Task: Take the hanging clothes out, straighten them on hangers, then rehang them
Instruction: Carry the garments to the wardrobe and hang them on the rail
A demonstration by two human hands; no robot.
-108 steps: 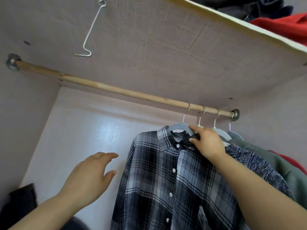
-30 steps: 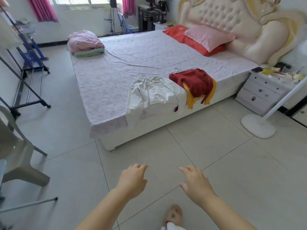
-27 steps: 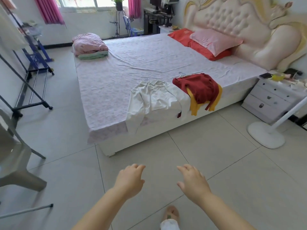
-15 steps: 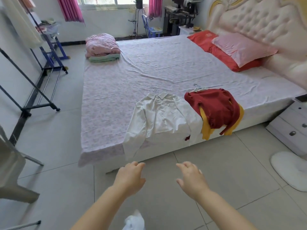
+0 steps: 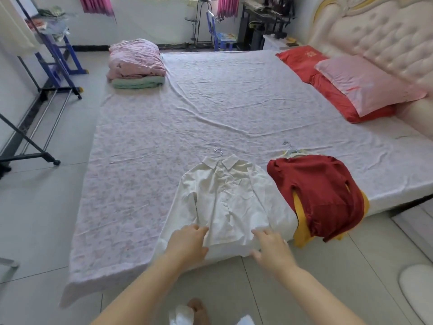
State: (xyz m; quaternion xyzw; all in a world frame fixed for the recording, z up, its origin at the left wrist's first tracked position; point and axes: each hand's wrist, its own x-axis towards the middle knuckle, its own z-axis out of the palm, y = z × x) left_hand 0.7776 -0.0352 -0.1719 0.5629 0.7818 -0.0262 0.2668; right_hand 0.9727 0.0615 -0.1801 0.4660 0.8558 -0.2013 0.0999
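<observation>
On the head camera, the white shirt (image 5: 225, 200) lies flat on the bed (image 5: 164, 127), lower middle, on its hanger (image 5: 218, 151). My left hand (image 5: 187, 242) and right hand (image 5: 271, 249) hover at its bottom edge, both open, holding nothing. I think this is the straightening step: next, pull the cloth smooth.

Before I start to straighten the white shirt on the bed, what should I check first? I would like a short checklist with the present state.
1. Hands free: left hand and right hand hold nothing, ok.
2. Front up: the white shirt lies on the bed, ok.
3. Hanger in place: the hanger hook shows above the collar, ok.
4. Shirt wholly on the bed: not ok, its hem hangs over the near edge.
5. Shirt clear of the red garment: cannot tell, they lie edge to edge.
</observation>
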